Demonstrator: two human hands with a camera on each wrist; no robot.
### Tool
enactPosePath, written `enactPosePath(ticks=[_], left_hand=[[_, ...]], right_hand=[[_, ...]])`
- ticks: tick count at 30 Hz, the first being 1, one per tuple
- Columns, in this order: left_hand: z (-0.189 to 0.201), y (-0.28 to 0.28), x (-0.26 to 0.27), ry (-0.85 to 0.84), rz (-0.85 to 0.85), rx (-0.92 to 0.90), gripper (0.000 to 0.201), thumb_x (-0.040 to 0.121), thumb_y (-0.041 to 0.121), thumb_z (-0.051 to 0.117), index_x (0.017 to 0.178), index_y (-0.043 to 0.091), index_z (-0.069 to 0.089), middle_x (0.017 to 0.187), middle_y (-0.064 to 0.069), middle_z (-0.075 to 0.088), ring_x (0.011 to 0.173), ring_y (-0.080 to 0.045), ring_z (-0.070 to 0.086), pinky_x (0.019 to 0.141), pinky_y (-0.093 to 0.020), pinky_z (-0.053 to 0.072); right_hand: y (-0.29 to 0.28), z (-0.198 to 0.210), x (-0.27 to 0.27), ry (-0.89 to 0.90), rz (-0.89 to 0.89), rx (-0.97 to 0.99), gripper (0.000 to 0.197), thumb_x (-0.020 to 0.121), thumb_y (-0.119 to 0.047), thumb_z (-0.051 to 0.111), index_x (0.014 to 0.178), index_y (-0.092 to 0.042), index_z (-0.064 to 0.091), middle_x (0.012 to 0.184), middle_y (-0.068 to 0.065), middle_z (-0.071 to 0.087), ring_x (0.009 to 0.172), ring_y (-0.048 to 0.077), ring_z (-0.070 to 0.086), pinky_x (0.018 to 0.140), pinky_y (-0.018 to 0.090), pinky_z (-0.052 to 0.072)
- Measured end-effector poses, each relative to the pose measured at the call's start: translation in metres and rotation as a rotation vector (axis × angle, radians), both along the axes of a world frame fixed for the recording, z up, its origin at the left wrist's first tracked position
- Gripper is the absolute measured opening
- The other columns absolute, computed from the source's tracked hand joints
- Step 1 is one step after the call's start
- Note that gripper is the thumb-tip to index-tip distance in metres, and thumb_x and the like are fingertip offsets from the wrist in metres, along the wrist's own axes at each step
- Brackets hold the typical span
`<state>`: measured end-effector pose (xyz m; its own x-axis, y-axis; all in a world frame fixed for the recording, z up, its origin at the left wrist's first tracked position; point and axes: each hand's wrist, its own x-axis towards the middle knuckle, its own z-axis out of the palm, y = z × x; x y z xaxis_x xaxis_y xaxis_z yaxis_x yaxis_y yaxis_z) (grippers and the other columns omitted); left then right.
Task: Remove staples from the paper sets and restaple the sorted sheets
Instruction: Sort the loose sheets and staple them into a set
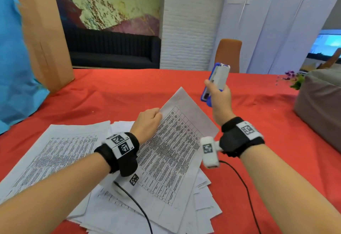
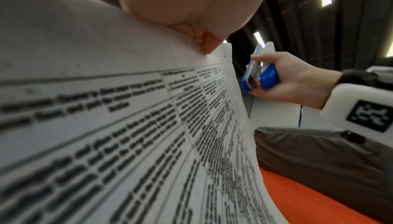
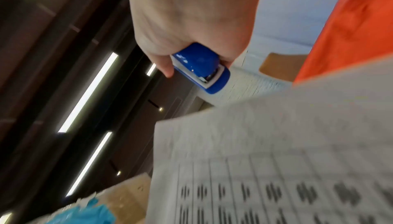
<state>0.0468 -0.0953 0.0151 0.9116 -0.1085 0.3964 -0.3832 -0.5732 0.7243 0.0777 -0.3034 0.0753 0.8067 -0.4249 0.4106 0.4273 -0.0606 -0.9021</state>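
A printed paper set (image 1: 173, 141) with a table on it is lifted at its far end above a loose pile of sheets (image 1: 60, 152). My left hand (image 1: 149, 121) pinches the set's left edge near the top; in the left wrist view the fingers (image 2: 208, 46) press on the paper set (image 2: 127, 126). My right hand (image 1: 217, 93) grips a blue and white stapler (image 1: 216, 80), held upright above the table, just right of the set's top corner. The stapler (image 3: 202, 66) sits in my right hand (image 3: 191, 17) in the right wrist view, apart from the paper set (image 3: 276, 152).
A red cloth (image 1: 120, 90) covers the table. A cardboard box (image 1: 42, 31) and blue plastic (image 1: 13, 67) stand at the far left. A grey bag (image 1: 321, 104) with a small plant (image 1: 293, 79) sits at the right. An orange chair (image 1: 228, 53) stands behind the table. Cables (image 1: 245, 187) trail from both wrists.
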Motion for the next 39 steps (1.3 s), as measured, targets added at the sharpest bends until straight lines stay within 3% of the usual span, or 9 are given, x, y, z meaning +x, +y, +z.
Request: enactPosePath(ticks=[6, 16, 21, 24, 26, 29, 31, 34, 39], left_hand=[[0.001, -0.003, -0.001, -0.039, -0.021, 0.052, 0.031, 0.094, 0.019, 0.036, 0.063, 0.017, 0.029, 0.060, 0.000, 0.034, 0.056, -0.017, 0.031, 0.056, -0.031, 0.024], [-0.001, -0.001, -0.008, -0.082, -0.070, 0.056, 0.035, 0.097, 0.021, 0.037, 0.064, 0.019, 0.029, 0.055, 0.003, 0.033, 0.050, -0.015, 0.028, 0.051, -0.030, 0.024], [0.003, 0.010, -0.005, -0.017, -0.012, 0.157, 0.028, 0.101, 0.019, 0.034, 0.075, 0.014, 0.041, 0.062, 0.002, 0.043, 0.052, -0.014, 0.036, 0.047, -0.026, 0.026], [0.014, 0.038, 0.009, 0.033, 0.111, 0.151, 0.020, 0.101, 0.015, 0.038, 0.084, 0.011, 0.049, 0.074, -0.001, 0.050, 0.065, -0.018, 0.044, 0.055, -0.028, 0.032], [0.025, 0.072, 0.022, 0.073, 0.192, 0.172, 0.021, 0.099, 0.012, 0.041, 0.081, 0.009, 0.052, 0.080, -0.007, 0.052, 0.077, -0.022, 0.048, 0.065, -0.030, 0.032], [0.034, 0.136, 0.030, 0.199, 0.292, 0.231, 0.034, 0.095, 0.006, 0.045, 0.061, 0.006, 0.045, 0.068, -0.013, 0.046, 0.077, -0.027, 0.044, 0.066, -0.037, 0.033], [0.032, 0.182, 0.033, 0.270, 0.404, 0.315, 0.024, 0.095, 0.005, 0.047, 0.078, -0.008, 0.058, 0.085, -0.027, 0.057, 0.090, -0.038, 0.053, 0.081, -0.040, 0.040], [0.022, 0.241, 0.031, 0.373, 0.572, 0.437, 0.023, 0.093, 0.003, 0.048, 0.106, -0.014, 0.059, 0.118, -0.033, 0.056, 0.111, -0.041, 0.052, 0.094, -0.039, 0.039], [-0.004, 0.284, 0.030, 0.371, 0.728, 0.582, 0.031, 0.088, -0.003, 0.049, 0.118, -0.003, 0.057, 0.118, -0.032, 0.057, 0.110, -0.044, 0.054, 0.093, -0.046, 0.043]], right_hand=[[0.048, -0.015, 0.007, -0.007, 0.063, -0.187, 0.019, 0.083, -0.041, 0.063, 0.073, -0.027, 0.056, 0.068, -0.011, 0.056, 0.064, 0.009, 0.052, 0.065, 0.030, 0.044], [0.060, -0.005, 0.014, -0.015, 0.024, -0.285, 0.052, 0.092, -0.041, 0.056, 0.049, -0.023, 0.031, 0.043, -0.014, 0.032, 0.043, 0.007, 0.031, 0.048, 0.026, 0.029], [0.059, 0.004, 0.015, 0.032, 0.113, -0.079, 0.031, 0.089, -0.043, 0.058, 0.067, -0.021, 0.052, 0.063, -0.006, 0.051, 0.056, 0.011, 0.047, 0.057, 0.027, 0.041], [0.037, 0.015, 0.026, 0.049, -0.026, 0.033, 0.027, 0.083, -0.046, 0.059, 0.077, -0.019, 0.057, 0.069, -0.004, 0.056, 0.061, 0.015, 0.052, 0.059, 0.028, 0.043], [0.012, 0.010, 0.036, 0.235, -0.090, -0.185, 0.040, 0.078, -0.049, 0.059, 0.095, -0.013, 0.063, 0.085, 0.004, 0.061, 0.080, 0.023, 0.058, 0.071, 0.032, 0.043], [-0.044, -0.034, 0.042, 0.745, -0.126, -0.778, 0.058, 0.088, -0.046, 0.057, 0.118, 0.005, 0.059, 0.113, 0.021, 0.064, 0.107, 0.033, 0.060, 0.079, 0.032, 0.041], [-0.077, -0.070, 0.036, 0.949, -0.155, -0.958, 0.060, 0.090, -0.048, 0.053, 0.120, 0.004, 0.059, 0.119, 0.022, 0.063, 0.110, 0.034, 0.061, 0.076, 0.030, 0.041], [-0.099, -0.102, 0.026, 1.074, -0.157, -1.125, 0.060, 0.094, -0.049, 0.049, 0.125, 0.002, 0.057, 0.126, 0.019, 0.060, 0.116, 0.031, 0.058, 0.084, 0.028, 0.043], [-0.098, -0.104, 0.025, 0.980, -0.187, -1.312, 0.053, 0.089, -0.043, 0.056, 0.123, -0.003, 0.056, 0.129, 0.019, 0.055, 0.120, 0.035, 0.051, 0.093, 0.033, 0.042]])
